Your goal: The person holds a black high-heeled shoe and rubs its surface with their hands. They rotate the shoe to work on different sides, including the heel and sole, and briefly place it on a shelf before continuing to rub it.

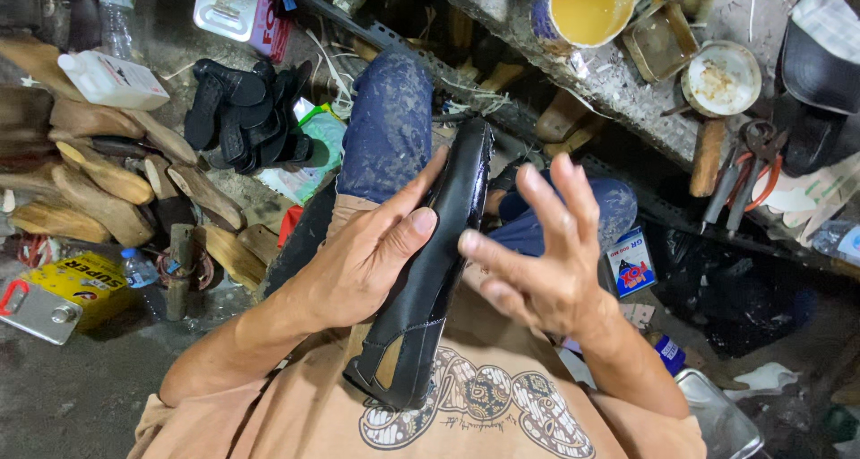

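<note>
On the bench at the top stands a can point(584, 9) filled with smooth yellow glue, beside a small square tin point(661, 40) and a round white dish point(721, 78) with rusty brown residue in it. A white plastic bottle point(109, 80) lies at the upper left, and a flat yellow tin point(63, 293) lies on the floor at the left. The shoe point(437, 271), black, glossy and slim, lies lengthwise over the person's lap, toe pointing away toward the blue-clad knee point(390, 123), heel opening toward the chest with a tan lining showing. The left hand point(358, 262) grips the shoe from its left side, fingers curled under and along it, thumb pressed on the upper. The right hand point(542, 271) is open with fingers spread, its thumb tip just touching the shoe's right edge, the other fingers raised clear of it. Smooth wooden lasts point(98, 186) are piled at the left, near a heap of black soles point(246, 114). Pliers point(748, 177) with orange handles lie on the bench at the right.
</note>
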